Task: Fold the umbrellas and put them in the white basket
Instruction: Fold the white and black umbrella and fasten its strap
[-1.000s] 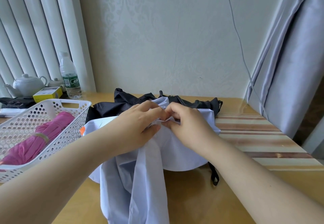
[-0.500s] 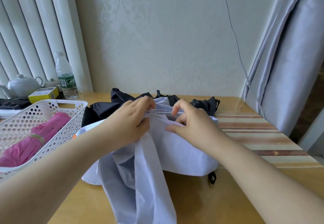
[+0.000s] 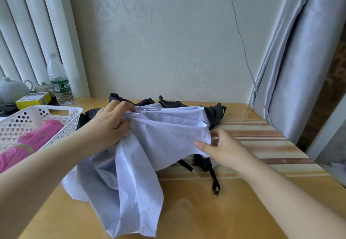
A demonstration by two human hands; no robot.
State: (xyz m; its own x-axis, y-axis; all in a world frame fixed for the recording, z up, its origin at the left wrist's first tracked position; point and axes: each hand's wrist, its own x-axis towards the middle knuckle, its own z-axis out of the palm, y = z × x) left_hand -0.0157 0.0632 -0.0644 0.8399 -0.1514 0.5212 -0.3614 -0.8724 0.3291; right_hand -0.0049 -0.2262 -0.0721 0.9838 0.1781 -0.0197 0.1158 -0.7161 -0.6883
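The pale purple umbrella [image 3: 146,149] lies loose and wrinkled on the table [image 3: 196,210], between both hands. The right hand [image 3: 221,150] pinches its cloth edge. The left hand [image 3: 110,126] grips bunched folds. Left of it, a pink umbrella [image 3: 31,141] sits folded in the white basket [image 3: 71,119].

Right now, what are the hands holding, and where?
The left hand grips the gathered pleats of the pale lilac fabric umbrella. The right hand pinches the canopy's right edge.

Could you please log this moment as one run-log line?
left hand grips lavender umbrella | right hand pinches its edge | pink umbrella in white basket
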